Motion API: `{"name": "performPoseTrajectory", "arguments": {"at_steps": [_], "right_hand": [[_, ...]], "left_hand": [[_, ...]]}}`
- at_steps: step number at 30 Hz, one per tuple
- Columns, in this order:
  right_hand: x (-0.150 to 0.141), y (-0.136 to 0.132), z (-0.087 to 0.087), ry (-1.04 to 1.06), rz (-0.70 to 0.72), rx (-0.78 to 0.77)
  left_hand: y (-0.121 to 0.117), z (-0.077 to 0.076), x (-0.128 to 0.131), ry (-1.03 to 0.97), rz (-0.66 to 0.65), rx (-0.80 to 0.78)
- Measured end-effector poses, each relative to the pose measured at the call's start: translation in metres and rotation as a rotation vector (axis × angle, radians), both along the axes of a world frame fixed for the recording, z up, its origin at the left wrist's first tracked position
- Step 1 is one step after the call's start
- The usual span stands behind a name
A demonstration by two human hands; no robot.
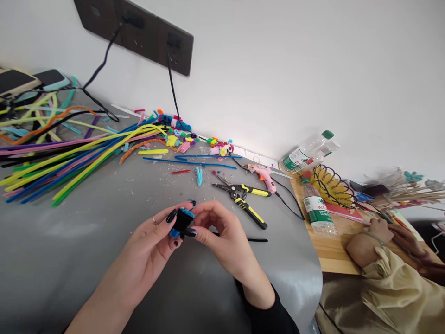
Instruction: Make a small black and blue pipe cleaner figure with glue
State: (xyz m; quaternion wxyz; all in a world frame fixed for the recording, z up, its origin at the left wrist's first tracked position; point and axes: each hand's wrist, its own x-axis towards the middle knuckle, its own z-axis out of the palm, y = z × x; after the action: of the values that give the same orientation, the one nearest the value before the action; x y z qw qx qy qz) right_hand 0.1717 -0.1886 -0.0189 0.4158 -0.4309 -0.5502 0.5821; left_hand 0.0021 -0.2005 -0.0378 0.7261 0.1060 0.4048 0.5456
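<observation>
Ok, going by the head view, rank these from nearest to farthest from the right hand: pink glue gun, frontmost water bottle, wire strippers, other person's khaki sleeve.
1. Wire strippers: just beyond the right hand, slightly to its right.
2. Pink glue gun: beyond the wire strippers, farther right.
3. Frontmost water bottle: right again, on the wooden table.
4. Khaki sleeve: farthest right.
</observation>
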Motion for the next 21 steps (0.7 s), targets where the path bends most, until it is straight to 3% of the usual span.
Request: {"name": "performPoseTrajectory", "arguments": {"at_steps": [10, 17, 21], "right_hand": [[-0.009, -0.001, -0.009, 0.011, -0.066, 0.111], [-0.007, -0.001, -0.012, -0.106, -0.134, 0.271], [-0.005, 0.0, -0.01, -0.192, -0.087, 0.379]], "left_hand": [[0.002, 0.005, 0.004, -0.134, 0.079, -0.188], [0.001, -0.01, 0.0, -0.083, -0.039, -0.031], [0.0, -0.013, -0.002, 0.118, -0.033, 0.045]]}}
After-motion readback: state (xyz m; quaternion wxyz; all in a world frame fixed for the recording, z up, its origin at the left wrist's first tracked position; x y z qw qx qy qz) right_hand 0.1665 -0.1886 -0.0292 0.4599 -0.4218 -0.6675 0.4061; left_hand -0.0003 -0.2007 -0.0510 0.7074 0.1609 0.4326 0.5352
